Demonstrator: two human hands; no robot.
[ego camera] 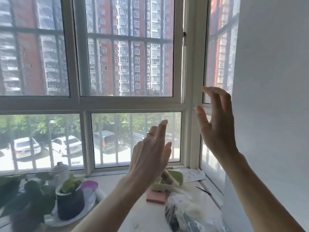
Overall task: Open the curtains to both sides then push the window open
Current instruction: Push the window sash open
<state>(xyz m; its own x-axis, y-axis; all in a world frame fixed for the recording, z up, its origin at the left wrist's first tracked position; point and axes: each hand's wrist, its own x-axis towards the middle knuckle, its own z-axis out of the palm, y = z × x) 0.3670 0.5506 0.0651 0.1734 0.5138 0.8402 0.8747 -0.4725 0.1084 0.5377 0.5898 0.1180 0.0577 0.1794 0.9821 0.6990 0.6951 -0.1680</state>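
My right hand [217, 124] is raised with fingers spread, holding nothing, just in front of the white window [128, 102] frame near the curtain [270, 97] drawn to the right side. My left hand [150, 153] is lifted lower, fingers loosely together, also empty, above the windowsill [133, 206], where a potted plant [70, 198] and a pink pad [156, 197] sit.

Before you stands the window [127, 52]: a white frame, its panes looking through outer bars. Its right-hand sash [197, 64] stands ajar at the corner post. The pale curtain [270, 81] hangs drawn to your right, covering that edge.
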